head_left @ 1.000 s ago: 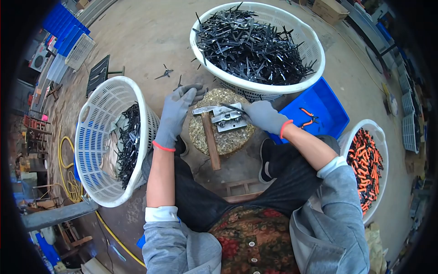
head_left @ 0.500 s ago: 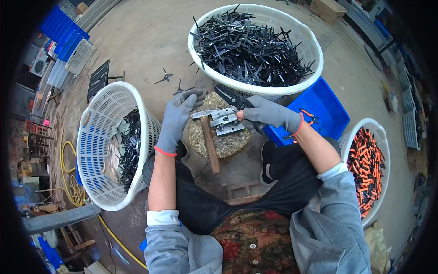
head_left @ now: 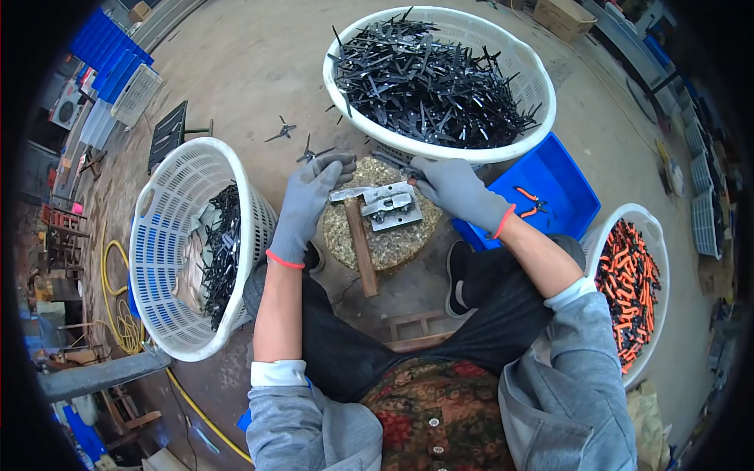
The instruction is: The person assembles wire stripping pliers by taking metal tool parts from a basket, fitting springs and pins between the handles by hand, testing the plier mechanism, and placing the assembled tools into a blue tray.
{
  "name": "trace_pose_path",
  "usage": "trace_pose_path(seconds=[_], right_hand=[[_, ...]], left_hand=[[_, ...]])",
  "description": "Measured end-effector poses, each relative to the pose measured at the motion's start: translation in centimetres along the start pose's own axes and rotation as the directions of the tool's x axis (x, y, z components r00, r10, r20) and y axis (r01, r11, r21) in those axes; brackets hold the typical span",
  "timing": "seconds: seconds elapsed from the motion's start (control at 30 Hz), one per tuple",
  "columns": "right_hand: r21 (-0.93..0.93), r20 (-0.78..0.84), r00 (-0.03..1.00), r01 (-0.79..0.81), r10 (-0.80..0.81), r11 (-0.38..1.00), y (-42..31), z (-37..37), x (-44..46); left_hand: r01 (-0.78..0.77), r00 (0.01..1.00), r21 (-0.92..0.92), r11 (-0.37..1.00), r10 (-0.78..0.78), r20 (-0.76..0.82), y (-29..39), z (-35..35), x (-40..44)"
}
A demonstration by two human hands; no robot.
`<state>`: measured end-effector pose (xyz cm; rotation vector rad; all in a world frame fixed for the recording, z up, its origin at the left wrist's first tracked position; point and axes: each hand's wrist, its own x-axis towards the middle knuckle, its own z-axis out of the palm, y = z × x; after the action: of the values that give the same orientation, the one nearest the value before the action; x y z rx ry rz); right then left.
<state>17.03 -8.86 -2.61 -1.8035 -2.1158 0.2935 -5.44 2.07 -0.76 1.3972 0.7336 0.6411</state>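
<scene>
A metal fixture [head_left: 391,206] sits on a round, speckled block [head_left: 381,247]. Beside it on the block lies a hammer [head_left: 361,243] with its wooden handle pointing toward me. My right hand [head_left: 454,188], in a grey glove, is closed on a dark metal piece [head_left: 389,159] at the fixture's upper right. Just left of the block, my gloved left hand [head_left: 310,196] has its fingers curled together near the hammer head; what they hold, if anything, is too small to name.
A large basket [head_left: 440,149] of black metal parts stands ahead. Another white basket [head_left: 184,157] is at left. A blue tray [head_left: 565,188] holds orange-handled pliers [head_left: 531,201]; a basket [head_left: 660,235] of orange-and-black parts is at right. Loose black pieces [head_left: 281,129] lie on the floor.
Over the fixture, my right hand turned a dark tool-like piece, then moved it up and off to the upper right. My left hand stays nearly in place, fingers still curled.
</scene>
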Motion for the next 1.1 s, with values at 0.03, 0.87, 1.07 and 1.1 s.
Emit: trace_pose_path(seconds=[0.03,0.87,1.07,1.1], right_hand=[[-0.064,0.07,0.997,0.01,-0.005,0.998,0.7,0.9,0.0],[0.764,0.484,0.872,-0.381,-0.073,0.521,-2.8,-0.5,0.9],[0.55,0.061,0.993,-0.116,0.098,0.827,3.6,-0.8,4.3],[0.37,-0.01,0.971,-0.219,0.239,0.903,5.5,-1.6,4.9]], left_hand=[[-0.002,1.0,0.0,1.0,0.002,-0.002,0.0,0.0,0.0],[0.007,0.929,0.059,0.998,-0.029,0.369,1.0,2.4,-1.1],[-0.237,0.957,0.26,0.936,0.271,-0.104,4.0,-4.9,-1.3],[-0.165,0.917,0.274,0.947,0.25,-0.31,2.8,-7.7,-1.2]])
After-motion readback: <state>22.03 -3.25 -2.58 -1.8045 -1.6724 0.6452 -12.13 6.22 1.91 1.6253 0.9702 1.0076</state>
